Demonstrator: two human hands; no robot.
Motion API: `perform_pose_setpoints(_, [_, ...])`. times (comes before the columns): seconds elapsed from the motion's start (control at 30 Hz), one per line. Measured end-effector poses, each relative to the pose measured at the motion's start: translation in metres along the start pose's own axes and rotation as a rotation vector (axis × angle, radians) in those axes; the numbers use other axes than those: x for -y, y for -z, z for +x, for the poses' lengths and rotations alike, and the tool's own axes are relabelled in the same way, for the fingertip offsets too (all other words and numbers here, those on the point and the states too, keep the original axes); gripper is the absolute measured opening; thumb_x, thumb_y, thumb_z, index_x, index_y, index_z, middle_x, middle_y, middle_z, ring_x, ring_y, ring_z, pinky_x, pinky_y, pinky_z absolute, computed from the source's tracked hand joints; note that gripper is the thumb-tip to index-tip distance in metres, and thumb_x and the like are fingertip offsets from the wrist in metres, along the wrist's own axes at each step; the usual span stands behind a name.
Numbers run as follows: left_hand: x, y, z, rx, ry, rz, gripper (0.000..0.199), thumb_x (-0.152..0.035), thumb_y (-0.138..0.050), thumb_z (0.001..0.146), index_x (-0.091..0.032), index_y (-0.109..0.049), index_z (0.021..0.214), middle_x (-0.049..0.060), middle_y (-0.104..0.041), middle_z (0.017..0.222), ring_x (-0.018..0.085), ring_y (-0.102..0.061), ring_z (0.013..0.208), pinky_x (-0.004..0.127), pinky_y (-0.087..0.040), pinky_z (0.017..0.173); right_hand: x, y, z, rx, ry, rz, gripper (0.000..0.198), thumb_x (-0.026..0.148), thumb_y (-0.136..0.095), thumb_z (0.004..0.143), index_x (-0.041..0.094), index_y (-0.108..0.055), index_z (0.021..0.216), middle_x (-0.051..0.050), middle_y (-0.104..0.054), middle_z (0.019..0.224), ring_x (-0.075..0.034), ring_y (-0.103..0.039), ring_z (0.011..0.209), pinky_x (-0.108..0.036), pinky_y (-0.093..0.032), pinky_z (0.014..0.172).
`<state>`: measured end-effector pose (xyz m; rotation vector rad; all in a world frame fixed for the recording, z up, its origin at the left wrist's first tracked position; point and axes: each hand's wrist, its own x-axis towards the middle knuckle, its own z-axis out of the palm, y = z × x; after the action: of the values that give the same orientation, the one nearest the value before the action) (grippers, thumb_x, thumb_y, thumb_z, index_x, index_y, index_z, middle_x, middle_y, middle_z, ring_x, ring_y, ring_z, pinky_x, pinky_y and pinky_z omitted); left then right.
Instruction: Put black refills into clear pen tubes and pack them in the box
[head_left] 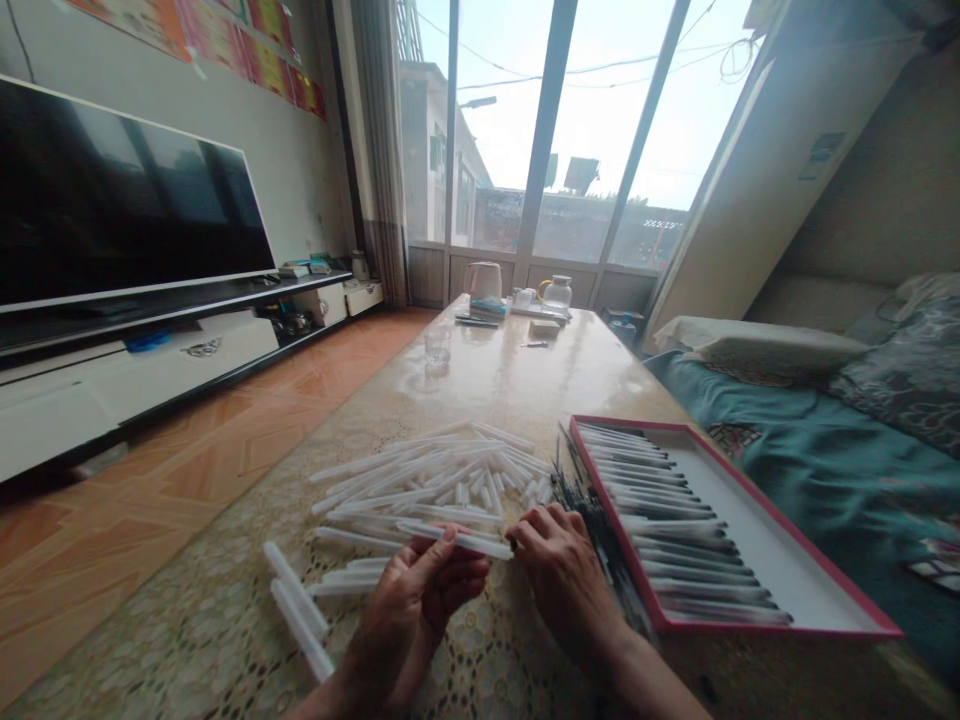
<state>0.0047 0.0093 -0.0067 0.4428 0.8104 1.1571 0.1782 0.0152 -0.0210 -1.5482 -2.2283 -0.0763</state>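
Observation:
My left hand (431,590) pinches a slim white translucent tube (480,543) between thumb and fingers, holding it nearly level above the table. At the tube's right end, my right hand (559,560) has its fingertips closed around a small dark piece, mostly hidden by the fingers. A loose pile of similar white tubes (420,485) spreads beyond my hands, with short pieces at its right side. Thin dark sticks (577,495) lie bundled between my right hand and a pink-rimmed box (754,515). Inside the box, dark-ended tubes (675,520) lie in a row.
Two thicker white tubes (300,610) lie left of my left hand. Farther along the lace-patterned table (390,400) stand a clear glass (436,348), a glass jug (556,293) and a kettle (485,283). A sofa (810,440) borders the right side.

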Motion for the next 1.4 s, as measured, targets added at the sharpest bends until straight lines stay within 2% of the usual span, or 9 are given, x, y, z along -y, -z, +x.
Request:
perform_pose_setpoints(0.1, [0.003, 0.001, 0.000, -0.026, -0.019, 0.070, 0.002, -0.014, -0.064, 0.076, -0.012, -0.064, 0.075, 0.009, -0.073, 0.064, 0.017, -0.069, 0.060, 0.025, -0.056, 0.058, -0.002, 0.002, -0.002, -0.050, -0.015, 0.103, 0.011, 0.014, -0.053, 0.082, 0.022, -0.059, 0.077, -0.002, -0.058, 0.080, -0.018, -0.053, 0.080, -0.029, -0.037, 0.071])
perform_pose_setpoints(0.2, [0.006, 0.002, 0.003, -0.059, -0.050, 0.100, 0.003, -0.014, -0.065, 0.074, -0.012, -0.063, 0.075, 0.009, -0.072, 0.064, 0.018, -0.070, 0.062, 0.026, -0.057, 0.060, -0.001, 0.009, -0.006, -0.085, -0.129, 0.415, 0.010, 0.019, -0.047, 0.087, 0.019, -0.055, 0.081, -0.003, -0.058, 0.080, -0.014, -0.057, 0.067, -0.025, -0.042, 0.062])
perform_pose_setpoints(0.27, [0.006, 0.002, 0.004, -0.075, -0.063, 0.106, 0.004, -0.013, -0.066, 0.073, -0.012, -0.063, 0.075, 0.008, -0.072, 0.064, 0.019, -0.070, 0.062, 0.026, -0.057, 0.060, 0.003, 0.013, -0.009, -0.061, -0.243, 0.652, 0.014, 0.027, -0.045, 0.089, 0.018, -0.053, 0.083, -0.001, -0.059, 0.070, -0.012, -0.057, 0.056, -0.023, -0.043, 0.053])
perform_pose_setpoints(0.37, [0.006, 0.002, 0.005, -0.087, -0.096, 0.096, 0.006, -0.012, -0.067, 0.072, -0.012, -0.062, 0.076, 0.007, -0.072, 0.065, 0.018, -0.069, 0.062, 0.027, -0.057, 0.060, 0.009, 0.016, -0.011, -0.004, -0.371, 0.968, 0.023, 0.039, -0.046, 0.088, 0.017, -0.051, 0.082, 0.001, -0.058, 0.058, -0.012, -0.057, 0.049, -0.020, -0.042, 0.043])
perform_pose_setpoints(0.5, [0.005, 0.002, 0.004, -0.071, -0.099, 0.085, 0.010, -0.014, -0.069, 0.071, -0.012, -0.062, 0.078, 0.007, -0.072, 0.067, 0.018, -0.069, 0.064, 0.027, -0.057, 0.063, 0.015, 0.015, -0.010, 0.003, -0.415, 1.189, 0.027, 0.043, -0.054, 0.083, 0.017, -0.049, 0.077, 0.002, -0.057, 0.059, -0.012, -0.057, 0.047, -0.019, -0.041, 0.039])
perform_pose_setpoints(0.63, [0.005, 0.001, 0.003, -0.090, -0.097, 0.078, 0.011, -0.014, -0.070, 0.070, -0.013, -0.062, 0.077, 0.006, -0.072, 0.067, 0.018, -0.069, 0.063, 0.028, -0.057, 0.064, 0.017, 0.011, -0.011, -0.014, -0.372, 1.162, 0.025, 0.039, -0.058, 0.081, 0.017, -0.049, 0.073, 0.005, -0.051, 0.052, -0.009, -0.052, 0.044, -0.018, -0.041, 0.043])
perform_pose_setpoints(0.93, [0.004, 0.001, 0.003, -0.097, -0.091, 0.099, 0.010, -0.014, -0.070, 0.069, -0.012, -0.063, 0.076, 0.008, -0.072, 0.068, 0.019, -0.070, 0.064, 0.028, -0.057, 0.064, 0.017, 0.005, -0.014, -0.089, -0.318, 1.000, 0.010, 0.026, -0.058, 0.080, 0.017, -0.056, 0.080, 0.000, -0.058, 0.070, -0.013, -0.056, 0.064, -0.021, -0.046, 0.057])
perform_pose_setpoints(1.13, [0.005, 0.001, 0.004, -0.078, -0.064, 0.094, 0.011, -0.017, -0.070, 0.070, -0.014, -0.062, 0.078, 0.006, -0.073, 0.068, 0.018, -0.069, 0.064, 0.028, -0.057, 0.066, 0.016, 0.008, -0.014, -0.099, -0.291, 0.876, 0.008, 0.025, -0.057, 0.080, 0.017, -0.057, 0.080, -0.001, -0.059, 0.068, -0.013, -0.058, 0.059, -0.022, -0.046, 0.055])
perform_pose_setpoints(1.4, [0.007, 0.002, 0.002, -0.072, -0.080, 0.085, 0.014, -0.017, -0.072, 0.068, -0.013, -0.063, 0.078, 0.008, -0.073, 0.068, 0.020, -0.070, 0.065, 0.029, -0.057, 0.066, 0.016, 0.007, -0.014, -0.074, -0.282, 0.885, 0.011, 0.028, -0.057, 0.081, 0.017, -0.058, 0.081, -0.001, -0.061, 0.068, -0.013, -0.059, 0.059, -0.022, -0.047, 0.056])
